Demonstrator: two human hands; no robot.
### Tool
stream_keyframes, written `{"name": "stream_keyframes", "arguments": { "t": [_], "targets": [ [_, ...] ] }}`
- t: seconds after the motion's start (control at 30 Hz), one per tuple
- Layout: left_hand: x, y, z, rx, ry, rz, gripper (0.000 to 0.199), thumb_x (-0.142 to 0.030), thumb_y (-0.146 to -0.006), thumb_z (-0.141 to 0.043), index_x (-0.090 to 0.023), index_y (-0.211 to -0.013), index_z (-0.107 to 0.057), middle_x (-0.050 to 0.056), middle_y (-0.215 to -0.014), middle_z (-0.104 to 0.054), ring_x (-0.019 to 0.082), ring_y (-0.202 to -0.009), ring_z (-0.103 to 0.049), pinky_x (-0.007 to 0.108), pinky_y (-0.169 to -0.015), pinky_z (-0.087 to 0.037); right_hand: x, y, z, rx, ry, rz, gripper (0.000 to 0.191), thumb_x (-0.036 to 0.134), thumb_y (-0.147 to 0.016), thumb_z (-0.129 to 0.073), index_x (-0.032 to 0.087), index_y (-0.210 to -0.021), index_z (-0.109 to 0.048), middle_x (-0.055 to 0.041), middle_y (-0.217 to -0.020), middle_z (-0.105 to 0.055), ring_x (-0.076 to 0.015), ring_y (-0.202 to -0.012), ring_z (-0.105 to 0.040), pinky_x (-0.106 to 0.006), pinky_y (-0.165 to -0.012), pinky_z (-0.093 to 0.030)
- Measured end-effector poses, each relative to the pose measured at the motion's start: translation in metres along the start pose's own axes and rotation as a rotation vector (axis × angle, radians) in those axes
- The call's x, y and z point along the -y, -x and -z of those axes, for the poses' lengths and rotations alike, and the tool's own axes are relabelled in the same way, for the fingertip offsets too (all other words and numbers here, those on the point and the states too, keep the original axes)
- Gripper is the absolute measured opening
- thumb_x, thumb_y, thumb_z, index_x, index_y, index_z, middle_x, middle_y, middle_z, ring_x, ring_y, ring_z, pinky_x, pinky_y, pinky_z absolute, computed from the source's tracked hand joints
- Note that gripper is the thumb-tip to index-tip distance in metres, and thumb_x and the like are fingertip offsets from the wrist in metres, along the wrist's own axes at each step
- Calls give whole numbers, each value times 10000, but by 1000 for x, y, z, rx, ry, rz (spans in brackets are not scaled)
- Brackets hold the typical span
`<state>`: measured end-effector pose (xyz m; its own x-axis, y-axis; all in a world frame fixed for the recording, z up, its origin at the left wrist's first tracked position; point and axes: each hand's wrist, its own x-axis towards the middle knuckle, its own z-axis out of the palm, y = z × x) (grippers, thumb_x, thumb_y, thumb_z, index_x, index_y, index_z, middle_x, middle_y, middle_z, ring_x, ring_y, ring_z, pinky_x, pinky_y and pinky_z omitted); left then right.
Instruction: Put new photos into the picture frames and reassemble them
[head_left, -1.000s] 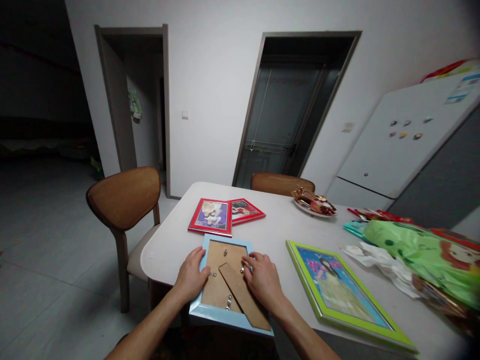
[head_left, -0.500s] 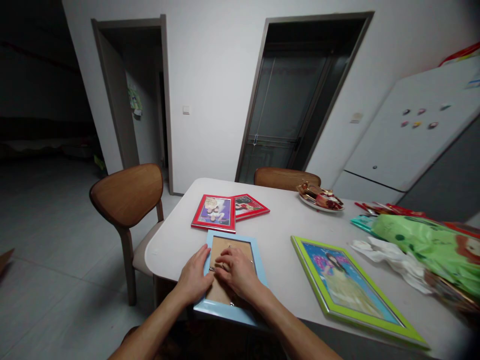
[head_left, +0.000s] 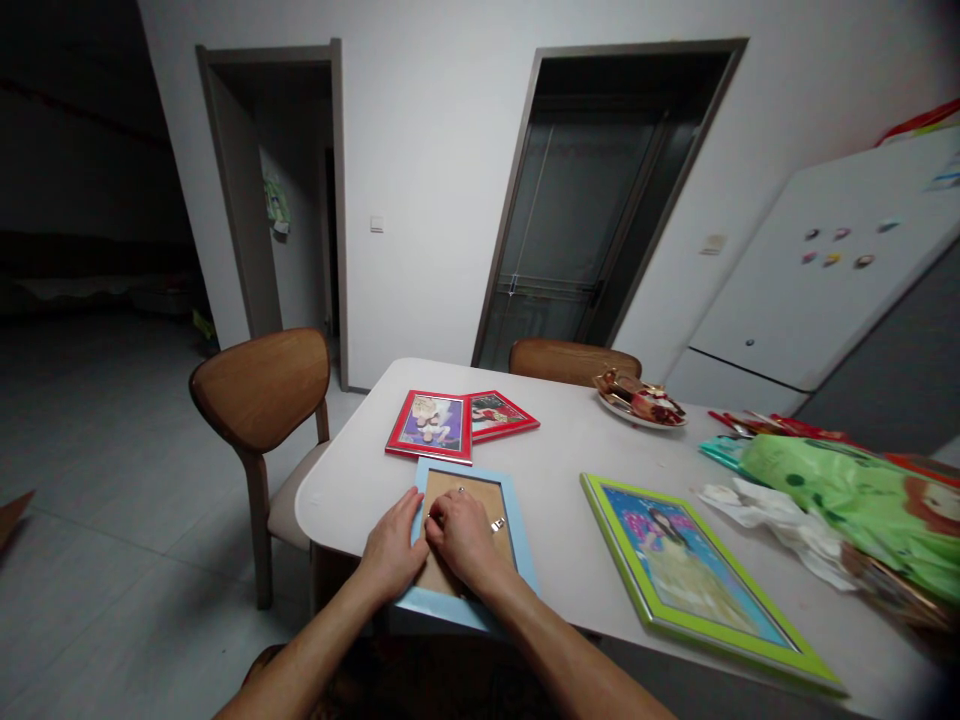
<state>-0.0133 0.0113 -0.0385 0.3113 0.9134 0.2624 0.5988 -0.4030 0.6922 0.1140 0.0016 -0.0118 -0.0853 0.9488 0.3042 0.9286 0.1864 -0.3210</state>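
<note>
A light blue frame (head_left: 523, 520) lies back side up at the table's near edge, its brown backing board (head_left: 480, 492) showing small metal clips. My left hand (head_left: 393, 545) rests on the frame's left side, fingers along the blue border and thumb toward the board. Over the board's left part is my right hand (head_left: 461, 535), its fingers curled together near the left edge; whatever they may pinch is hidden. Behind the blue frame, a red frame with a picture (head_left: 430, 425) partly overlaps a second red frame (head_left: 506, 417). A large green frame (head_left: 701, 570) lies to the right, picture up.
The white table (head_left: 555, 450) also bears a plate of wrapped items (head_left: 641, 397), crumpled white tissue (head_left: 780, 520) and a green bag (head_left: 840, 500) at the right. Wooden chairs stand at the left (head_left: 262, 390) and behind the table (head_left: 574, 360).
My right hand's fingers have drawn together and curled more at the board's left edge. A metal clip at the board's right side now shows more fully. The view has shifted slightly.
</note>
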Motion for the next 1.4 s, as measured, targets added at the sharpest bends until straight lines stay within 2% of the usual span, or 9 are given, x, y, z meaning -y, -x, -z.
{"name": "stream_keyframes", "arguments": {
  "t": [0.17, 0.3, 0.37, 0.5, 0.73, 0.93, 1.07, 1.17, 1.4],
  "targets": [
    [1, 1, 0, 5, -20, -15, 593, -138, -612, -421, -96, -1201, -374, 86, -1275, -369, 164, -1165, -335, 267, -991, -241, -19, 14, 31, 95, -276, 121, 196, 239, -748, -452, 174, -832, -616, -54, -898, -585, -136, -852, -511, -250, -771, -368],
    [0, 1, 0, 7, -44, -11, 597, -139, -611, -424, -89, -1204, -369, 96, -1277, -364, 175, -1163, -337, 280, -988, -247, -31, 39, 54, 331, -352, 257, 175, 194, -649, -563, 235, -800, -643, -24, -1084, -511, -154, -1023, -432, -285, -884, -314],
    [-2, 0, 0, 0, -49, -4, 589, -138, -614, -426, -93, -1199, -376, 96, -1275, -367, 181, -1160, -341, 287, -987, -249, -30, 47, 54, 372, -340, 270, 161, 205, -619, -601, 256, -762, -655, -15, -1078, -515, -168, -1039, -414, -309, -895, -303],
    [-3, -3, 0, -2, -26, 15, 575, -132, -617, -430, -109, -1190, -388, 87, -1271, -375, 177, -1154, -350, 283, -983, -253, -27, 48, 44, 273, -298, 232, 113, 224, -670, -561, 243, -707, -666, -33, -990, -563, -184, -1014, -423, -345, -882, -307],
    [-4, -10, -2, 1, -16, 26, 565, -127, -621, -430, -119, -1185, -394, 79, -1273, -375, 175, -1157, -346, 280, -985, -246, -38, 40, 48, 341, -338, 309, 152, 190, -669, -558, 259, -757, -662, -12, -1066, -542, -167, -1044, -407, -325, -898, -298],
    [-2, -12, -3, -2, -10, 28, 561, -128, -622, -427, -127, -1182, -397, 68, -1271, -379, 168, -1159, -345, 275, -985, -247, -34, 39, 41, 209, -331, 269, 104, 225, -692, -538, 219, -715, -639, -20, -934, -587, -152, -927, -469, -297, -836, -338],
    [-4, -12, -3, 7, -28, 22, 561, -140, -630, -419, -102, -1190, -388, 85, -1272, -375, 177, -1159, -345, 280, -985, -251, -36, 41, 37, 57, -259, 95, 274, 256, -674, -530, 195, -935, -584, -65, -1056, -520, -171, -973, -454, -289, -845, -335],
    [-5, -13, -4, 8, -19, 27, 564, -133, -624, -425, -106, -1186, -392, 83, -1272, -375, 178, -1161, -341, 286, -986, -248, -39, 40, 32, 42, -120, -20, 417, 277, -633, -547, 190, -1040, -531, -76, -973, -549, -189, -901, -484, -293, -798, -357],
    [-14, -20, 0, 5, 120, 96, 491, -206, -667, -448, -113, -1149, -425, 97, -1252, -400, 186, -1152, -350, 303, -985, -229, -43, 26, 36, 22, -75, -122, 409, 183, -594, -501, 166, -999, -558, -70, -927, -581, -179, -877, -508, -262, -783, -369]
  ]
}}
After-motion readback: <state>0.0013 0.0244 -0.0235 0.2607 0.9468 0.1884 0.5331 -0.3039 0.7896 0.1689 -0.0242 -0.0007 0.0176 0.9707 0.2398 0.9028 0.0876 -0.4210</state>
